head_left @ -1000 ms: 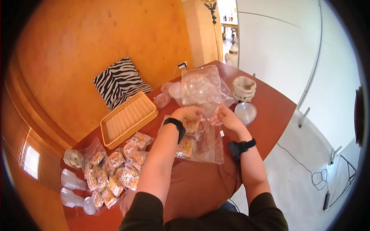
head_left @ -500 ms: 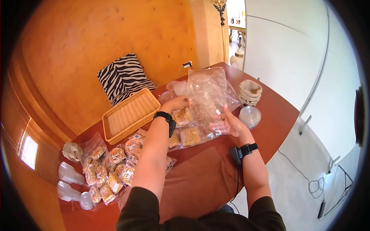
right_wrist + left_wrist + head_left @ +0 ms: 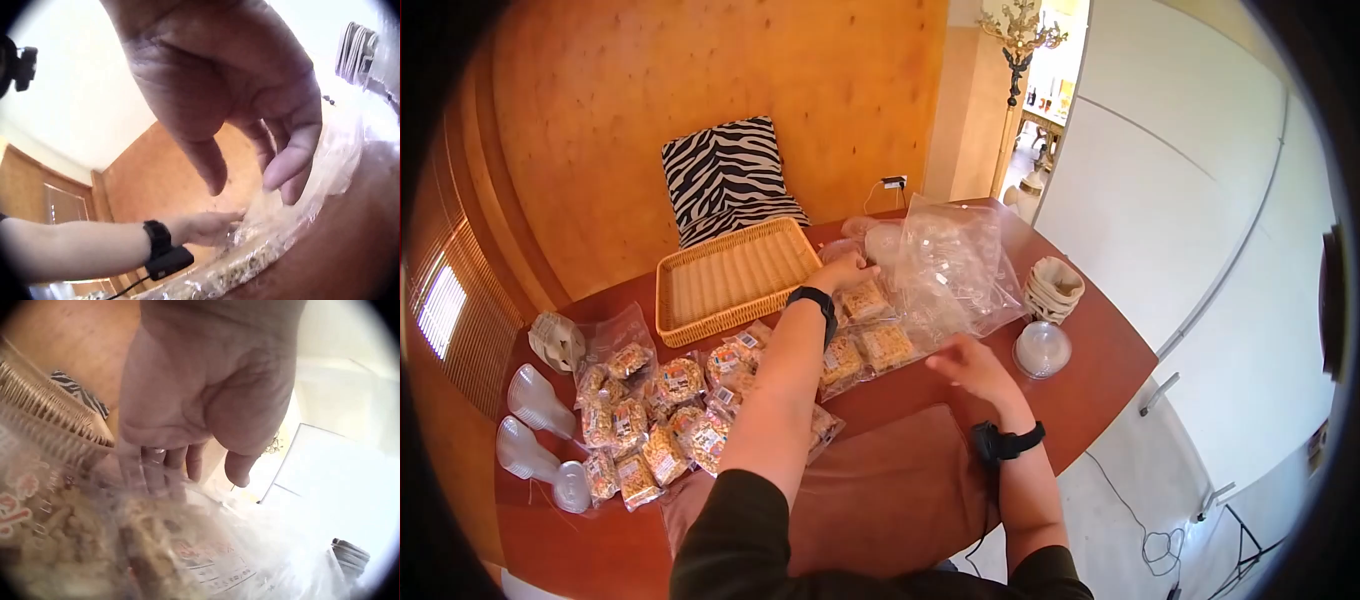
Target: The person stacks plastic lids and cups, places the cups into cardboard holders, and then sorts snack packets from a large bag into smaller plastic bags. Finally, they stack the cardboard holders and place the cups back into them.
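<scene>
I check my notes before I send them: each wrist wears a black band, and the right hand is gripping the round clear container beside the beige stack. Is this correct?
Not quite: the right hand is not gripping the round clear container; the head view shows the two apart, with the container beside the beige stack. The rest is right.

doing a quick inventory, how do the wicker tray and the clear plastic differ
The wicker tray is tan and woven; the clear plastic is see-through and shiny. The wicker tray is stiff, with raised sides; the clear plastic is limp and wrinkled. Both rest on the red-brown table.
</scene>
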A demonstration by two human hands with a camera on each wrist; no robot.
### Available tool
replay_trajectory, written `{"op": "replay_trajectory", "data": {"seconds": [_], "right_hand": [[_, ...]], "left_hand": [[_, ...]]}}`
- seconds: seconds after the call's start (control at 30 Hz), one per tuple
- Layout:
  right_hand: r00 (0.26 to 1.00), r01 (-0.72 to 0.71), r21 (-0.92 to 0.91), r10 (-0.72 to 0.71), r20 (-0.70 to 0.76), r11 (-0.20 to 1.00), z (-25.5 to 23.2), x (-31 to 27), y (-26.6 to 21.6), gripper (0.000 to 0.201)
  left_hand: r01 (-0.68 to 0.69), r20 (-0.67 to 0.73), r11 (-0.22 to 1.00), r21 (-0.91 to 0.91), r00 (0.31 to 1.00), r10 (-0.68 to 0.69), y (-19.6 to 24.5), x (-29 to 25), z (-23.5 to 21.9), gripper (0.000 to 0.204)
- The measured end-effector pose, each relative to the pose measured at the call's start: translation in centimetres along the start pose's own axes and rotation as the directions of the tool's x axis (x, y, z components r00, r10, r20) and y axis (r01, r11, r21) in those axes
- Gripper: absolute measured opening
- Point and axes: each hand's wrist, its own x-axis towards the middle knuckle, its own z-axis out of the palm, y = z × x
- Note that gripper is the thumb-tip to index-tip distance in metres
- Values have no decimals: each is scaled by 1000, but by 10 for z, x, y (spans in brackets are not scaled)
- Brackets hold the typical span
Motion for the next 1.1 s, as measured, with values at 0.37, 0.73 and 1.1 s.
{"op": "replay_trajectory", "data": {"seconds": [0.37,0.73,1.1], "right_hand": [[916,309,-156,-250,313,938,7,22,31,58],[958,-248,393,285,-38,886,-1,45,67,34],[956,-278,628,275,104,727,5,69,68,27]], "left_hand": [[374,437,916,147,806,-399,14,-42,-20,84],[517,415,816,-257,822,-390,-1,-69,-3,74],[390,338,356,-849,919,-203,-35,-48,42,30]]}}
